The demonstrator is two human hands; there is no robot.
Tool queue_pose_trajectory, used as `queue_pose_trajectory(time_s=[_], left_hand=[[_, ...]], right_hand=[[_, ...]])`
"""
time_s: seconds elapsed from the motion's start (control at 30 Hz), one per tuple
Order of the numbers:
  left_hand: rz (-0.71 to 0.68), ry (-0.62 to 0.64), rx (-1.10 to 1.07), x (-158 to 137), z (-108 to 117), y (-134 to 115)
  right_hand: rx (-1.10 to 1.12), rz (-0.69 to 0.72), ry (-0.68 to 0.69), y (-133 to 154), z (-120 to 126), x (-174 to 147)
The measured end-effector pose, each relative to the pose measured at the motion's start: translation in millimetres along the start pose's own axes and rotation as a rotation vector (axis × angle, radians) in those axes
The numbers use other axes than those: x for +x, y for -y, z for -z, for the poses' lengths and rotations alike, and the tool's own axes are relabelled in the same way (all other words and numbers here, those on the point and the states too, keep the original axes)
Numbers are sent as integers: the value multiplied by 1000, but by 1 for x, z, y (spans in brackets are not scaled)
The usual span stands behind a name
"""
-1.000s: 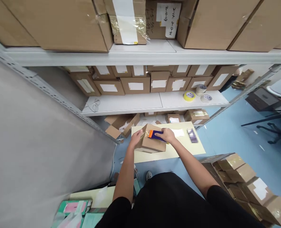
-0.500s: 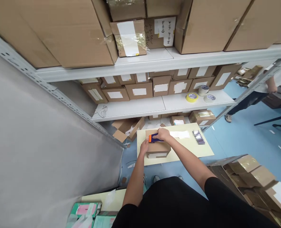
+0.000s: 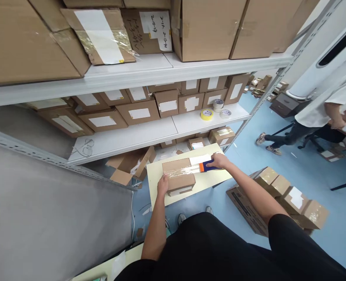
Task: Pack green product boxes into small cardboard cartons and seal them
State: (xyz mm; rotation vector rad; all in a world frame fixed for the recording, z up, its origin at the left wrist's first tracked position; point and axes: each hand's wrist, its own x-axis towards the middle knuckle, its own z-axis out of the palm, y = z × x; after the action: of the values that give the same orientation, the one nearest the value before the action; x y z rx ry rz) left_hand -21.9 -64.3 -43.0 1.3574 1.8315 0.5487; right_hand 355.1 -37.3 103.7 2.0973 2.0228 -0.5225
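A closed cardboard box (image 3: 179,182) rests on a pale yellow tabletop (image 3: 158,201). My left hand (image 3: 162,185) grips the box at its left edge, with the fingers partly hidden. In my right hand (image 3: 220,160) is a blue and orange tape dispenser (image 3: 207,166), held just beyond the box's right edge. A strip of clear packing tape (image 3: 177,171) runs across the box top and stretches to the dispenser. White paper (image 3: 200,159) lies on the table behind the strip.
Metal shelving (image 3: 138,136) with labelled boxes stands ahead, with a yellow tape roll (image 3: 206,114) on its middle shelf. An open carton (image 3: 123,175) is left of the table. Stacked boxes (image 3: 296,203) stand at right. A person in white (image 3: 316,113) is farther right.
My right hand has drawn the tape dispenser rightward from the box's left side past its right edge, laying out tape. My left hand stays at the left edge. The view has shifted right.
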Motion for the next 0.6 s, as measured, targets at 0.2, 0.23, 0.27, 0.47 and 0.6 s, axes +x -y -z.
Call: queue_pose_trajectory(time_s=[0.2, 0.23, 0.27, 0.47, 0.6], left_hand=[[1, -3, -23, 0, 0, -1], [3, -1, -26, 0, 1, -1], [5, 0, -27, 0, 1, -2], [50, -3, 27, 0, 5, -6], [59, -18, 47, -1, 8, -3]], right_hand=[[-51, -8, 9, -6, -1, -1], [-53, -12, 6, -1, -2, 0], [-54, -21, 4, 4, -5, 1], [11, -89, 2, 53, -61, 15], [42, -132, 39, 66, -122, 19]])
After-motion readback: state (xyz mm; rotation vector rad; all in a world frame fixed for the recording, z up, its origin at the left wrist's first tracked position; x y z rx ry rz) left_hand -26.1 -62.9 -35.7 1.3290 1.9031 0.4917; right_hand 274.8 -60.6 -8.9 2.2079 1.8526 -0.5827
